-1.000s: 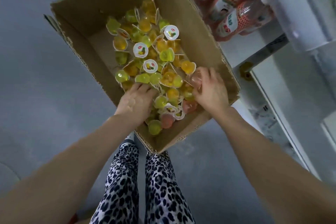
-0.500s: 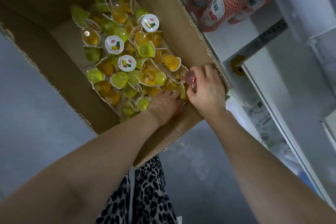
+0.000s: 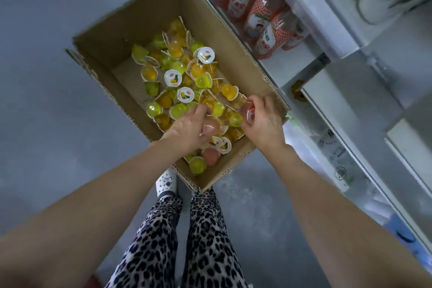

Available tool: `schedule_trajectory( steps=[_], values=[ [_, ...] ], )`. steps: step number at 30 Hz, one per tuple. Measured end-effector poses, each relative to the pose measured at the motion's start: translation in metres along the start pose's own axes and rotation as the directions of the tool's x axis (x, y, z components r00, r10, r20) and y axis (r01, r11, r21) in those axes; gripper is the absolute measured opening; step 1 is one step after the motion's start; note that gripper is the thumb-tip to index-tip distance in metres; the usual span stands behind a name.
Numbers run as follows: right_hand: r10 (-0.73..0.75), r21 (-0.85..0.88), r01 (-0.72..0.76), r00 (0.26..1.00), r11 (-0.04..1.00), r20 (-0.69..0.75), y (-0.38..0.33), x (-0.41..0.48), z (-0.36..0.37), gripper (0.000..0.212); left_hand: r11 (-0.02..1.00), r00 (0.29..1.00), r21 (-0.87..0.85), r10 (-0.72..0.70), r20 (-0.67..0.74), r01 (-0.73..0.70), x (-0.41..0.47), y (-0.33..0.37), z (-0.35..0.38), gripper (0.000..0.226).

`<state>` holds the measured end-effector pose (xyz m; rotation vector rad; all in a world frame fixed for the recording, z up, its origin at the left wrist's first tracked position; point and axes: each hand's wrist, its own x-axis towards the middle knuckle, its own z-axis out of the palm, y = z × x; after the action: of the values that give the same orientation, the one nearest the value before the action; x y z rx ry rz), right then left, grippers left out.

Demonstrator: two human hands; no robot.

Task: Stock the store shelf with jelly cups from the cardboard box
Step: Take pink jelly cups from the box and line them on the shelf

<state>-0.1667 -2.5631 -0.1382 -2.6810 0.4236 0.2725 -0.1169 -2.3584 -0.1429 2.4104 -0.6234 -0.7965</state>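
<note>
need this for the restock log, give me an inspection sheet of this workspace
surface: grey floor under the box
job's things: open cardboard box, partly filled with loose jelly cups, mostly yellow, green, orange
clutter: nothing seen
grippers: left hand curled round a pink jelly cup; right hand pinches a red-lidded pink cup
cables: nothing seen
surroundings: white store shelf with drink bottles right of the box
</note>
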Motion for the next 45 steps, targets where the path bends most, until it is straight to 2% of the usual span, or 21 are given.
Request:
schedule_trajectory(
  steps=[3,8,13,20,25,29,32,38,41,45],
  values=[
    [0.010,0.070,-0.004,0.996,0.998,-0.092,-0.023,-0.027,-0.025,0.053,0.998,0.993,-0.013,0.060,-0.097,-0.062,-0.022,0.008,-0.034,0.038],
    [0.007,0.078,0.014,0.966,0.997,-0.259,-0.053,-0.081,-0.072,0.054,0.972,0.958,0.095,0.228,-0.175,-0.214,-0.055,0.039,-0.087,0.038],
    [0.032,0.068,-0.004,0.909,0.998,-0.417,-0.065,-0.133,-0.124,0.048,0.911,0.906,0.189,0.396,-0.146,-0.368,-0.074,0.081,-0.134,0.050],
    [0.137,0.085,-0.107,0.784,0.991,-0.605,-0.040,-0.203,-0.207,0.041,0.751,0.765,0.298,0.637,-0.096,-0.589,-0.081,0.187,-0.173,0.052],
    [0.223,0.141,-0.176,0.650,0.974,-0.726,-0.004,-0.249,-0.270,0.035,0.609,0.632,0.306,0.774,-0.028,-0.732,-0.083,0.279,-0.174,0.049],
    [0.311,0.217,-0.235,0.515,0.947,-0.799,0.041,-0.284,-0.320,0.031,0.513,0.545,0.317,0.838,0.014,-0.798,-0.078,0.354,-0.161,0.044],
    [0.346,0.263,-0.243,0.423,0.934,-0.837,0.083,-0.307,-0.355,0.029,0.468,0.490,0.301,0.872,-0.003,-0.831,-0.072,0.409,-0.146,0.039],
    [0.423,0.364,-0.244,0.268,0.899,-0.866,0.181,-0.336,-0.431,0.028,0.431,0.429,0.262,0.901,-0.068,-0.864,-0.055,0.520,-0.114,0.038],
    [0.483,0.421,-0.266,0.242,0.867,-0.842,0.231,-0.338,-0.471,0.030,0.437,0.426,0.247,0.899,-0.102,-0.865,-0.044,0.571,-0.101,0.040],
    [0.531,0.437,-0.321,0.321,0.840,-0.784,0.289,-0.322,-0.504,0.029,0.457,0.435,0.226,0.889,-0.142,-0.860,-0.034,0.624,-0.084,0.040]
  ],
)
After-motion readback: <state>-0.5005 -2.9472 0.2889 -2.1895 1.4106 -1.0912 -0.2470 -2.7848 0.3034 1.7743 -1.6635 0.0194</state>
